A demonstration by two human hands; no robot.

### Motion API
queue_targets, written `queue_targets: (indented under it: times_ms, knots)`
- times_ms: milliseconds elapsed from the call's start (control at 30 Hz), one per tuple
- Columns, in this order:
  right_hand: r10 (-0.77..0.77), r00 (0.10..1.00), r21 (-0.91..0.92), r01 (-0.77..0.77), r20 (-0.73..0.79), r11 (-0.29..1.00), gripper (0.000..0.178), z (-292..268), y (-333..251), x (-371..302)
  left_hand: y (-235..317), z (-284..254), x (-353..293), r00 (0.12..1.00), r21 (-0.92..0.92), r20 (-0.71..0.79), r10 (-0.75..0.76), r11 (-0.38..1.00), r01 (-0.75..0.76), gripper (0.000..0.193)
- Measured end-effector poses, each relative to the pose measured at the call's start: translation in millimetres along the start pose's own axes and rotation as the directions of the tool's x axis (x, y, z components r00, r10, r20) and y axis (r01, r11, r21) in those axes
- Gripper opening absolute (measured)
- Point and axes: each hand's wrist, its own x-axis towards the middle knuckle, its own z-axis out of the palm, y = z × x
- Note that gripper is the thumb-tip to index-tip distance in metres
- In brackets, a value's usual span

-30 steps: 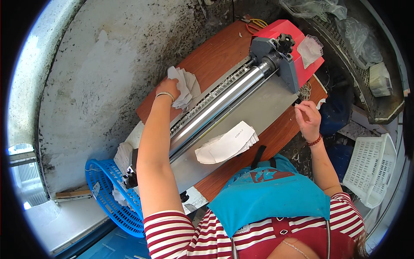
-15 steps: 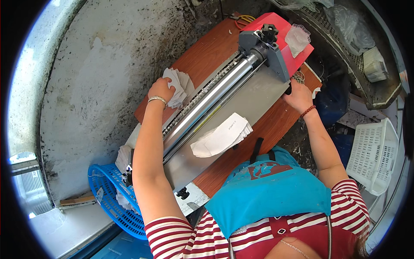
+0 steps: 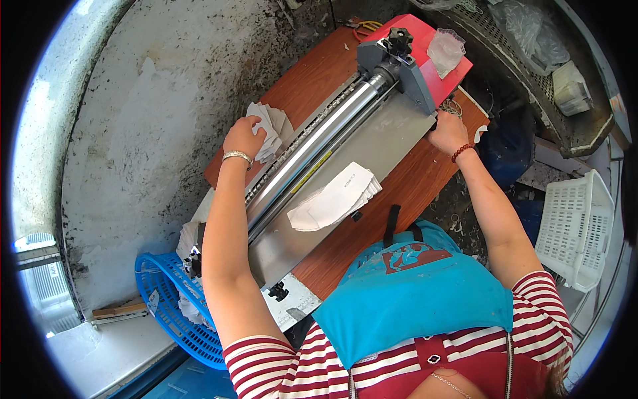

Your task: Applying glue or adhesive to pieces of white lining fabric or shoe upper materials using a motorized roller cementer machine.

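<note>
A roller machine stands slantwise before me, with a long shiny metal roller (image 3: 319,149), a flat grey metal bed (image 3: 392,133) and a red end housing (image 3: 435,50). My left hand (image 3: 244,139) reaches past the roller, its fingers curled on the edge of a fanned pile of white flat pieces (image 3: 274,130). A second stack of white curved pieces (image 3: 335,196) lies overlapped on the near bed, touched by neither hand. Below the red housing, my right hand (image 3: 448,135) closes at the bed's corner; what its fingers grip is mostly hidden, with something dark beside them.
The machine rests on a brown wooden board (image 3: 325,256). A blue plastic basket (image 3: 149,292) with white pieces inside stands at the left, below a stained wall (image 3: 153,133). At the right are a white basket (image 3: 575,229) and a shelf (image 3: 525,60) with plastic bags.
The machine and near stack sit slightly farther up and left in the picture. Both hands keep about the same places on the pile and at the bed's corner.
</note>
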Motion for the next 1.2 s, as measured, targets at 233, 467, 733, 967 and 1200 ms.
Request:
queue_targets:
  times_ms: [233,467,733,967,1200]
  knots:
    - [-0.007,1.000,0.033,0.008,-0.005,0.999,0.030,0.2,0.1,0.3,4.4,-5.9,-7.3,0.999,-0.037,-0.030,0.010,0.999,-0.011,0.036]
    - [-0.012,1.000,0.040,0.012,-0.001,0.999,0.033,1.2,1.9,1.8,4.7,-8.1,-11.3,0.997,-0.062,-0.078,0.029,0.997,-0.034,0.037]
    - [-0.002,1.000,0.004,0.002,0.010,1.000,0.031,7.1,7.6,5.3,10.6,-9.5,-18.5,0.998,-0.089,-0.062,0.016,0.996,-0.022,0.033]
    - [-0.035,0.999,0.027,0.035,0.007,0.999,0.033,11.2,14.4,8.4,13.8,-8.4,-20.6,0.998,-0.101,-0.056,0.017,0.995,-0.022,0.034]
    - [-0.019,0.999,0.038,0.018,0.028,0.999,0.032,9.9,14.9,9.0,17.9,-9.9,-22.8,0.998,-0.099,-0.064,0.014,0.995,-0.020,0.034]
